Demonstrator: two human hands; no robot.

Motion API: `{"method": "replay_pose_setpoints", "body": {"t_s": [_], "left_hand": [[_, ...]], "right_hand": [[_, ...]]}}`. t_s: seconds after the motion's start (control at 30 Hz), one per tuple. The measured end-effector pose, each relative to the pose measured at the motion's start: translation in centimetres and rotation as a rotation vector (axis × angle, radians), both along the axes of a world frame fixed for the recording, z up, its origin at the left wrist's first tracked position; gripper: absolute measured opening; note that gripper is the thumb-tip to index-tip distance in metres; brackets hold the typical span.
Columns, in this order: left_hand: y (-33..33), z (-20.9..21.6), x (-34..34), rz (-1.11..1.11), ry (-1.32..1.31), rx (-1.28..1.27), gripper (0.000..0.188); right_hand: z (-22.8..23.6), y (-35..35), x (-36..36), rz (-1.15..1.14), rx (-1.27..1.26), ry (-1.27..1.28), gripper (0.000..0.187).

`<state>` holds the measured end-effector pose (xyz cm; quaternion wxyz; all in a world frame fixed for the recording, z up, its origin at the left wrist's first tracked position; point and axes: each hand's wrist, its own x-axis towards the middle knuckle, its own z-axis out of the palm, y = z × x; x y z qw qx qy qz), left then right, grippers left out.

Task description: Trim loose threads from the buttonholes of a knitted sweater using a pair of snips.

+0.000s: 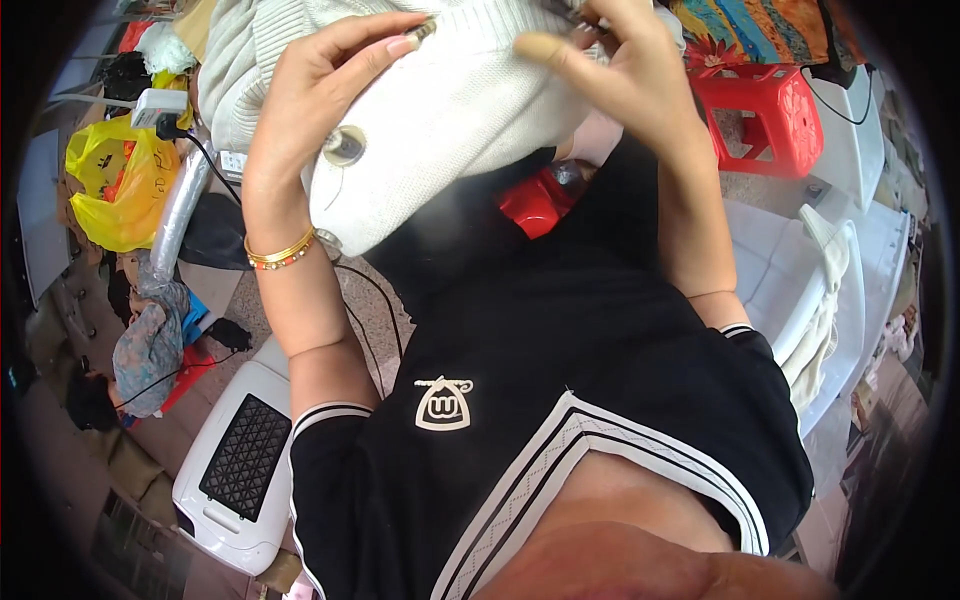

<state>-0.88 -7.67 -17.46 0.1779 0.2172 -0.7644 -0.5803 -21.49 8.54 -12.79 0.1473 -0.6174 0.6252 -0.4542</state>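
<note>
A white knitted garment [470, 130], with ribbed parts, lies bunched over my lap at the top of the view. My left hand [325, 85] is closed, its thumb and forefinger pinching a small dark button [421, 31] seen edge-on at the knit. Below that hand, a round shiny button [343, 146] sits on the garment; another button [327, 241] is at its lower corner. My right hand [630, 80] is over the garment's right side, thumb stretched toward the left hand. Its thumb is smeared and its curled fingertips partly hidden, so I cannot make out anything in them.
A red plastic stool [757, 120] stands at the right, above a white plastic bin [800, 300] with pale cloth over its rim. To the left are a yellow plastic bag [120, 185], a white plug adapter [158, 106] with black cables, and a white case with a black grille [235, 460].
</note>
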Motion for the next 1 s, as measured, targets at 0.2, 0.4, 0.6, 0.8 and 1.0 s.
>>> {"method": "replay_pose_setpoints", "body": {"t_s": [0.2, 0.4, 0.6, 0.8, 1.0], "left_hand": [[1.2, -0.1, 0.7, 0.193, 0.128, -0.038, 0.025], [2.8, 0.6, 0.6, 0.272, 0.136, -0.018, 0.026], [3.5, 0.9, 0.7, 0.296, 0.182, 0.027, 0.024], [3.2, 0.4, 0.7, 0.249, 0.235, 0.007, 0.022], [3.1, 0.3, 0.6, 0.196, 0.205, -0.056, 0.025]], "right_hand": [[0.2, -0.7, 1.1, 0.167, 0.094, -0.065, 0.033], [-1.9, -3.5, 0.3, 0.239, -0.317, 0.163, 0.03], [-2.5, -4.5, 0.3, 0.308, -0.621, 0.284, 0.03], [-2.4, -4.7, 0.5, 0.292, -0.631, 0.34, 0.03], [-2.4, -4.7, 0.4, 0.28, -0.658, 0.39, 0.031]]}}
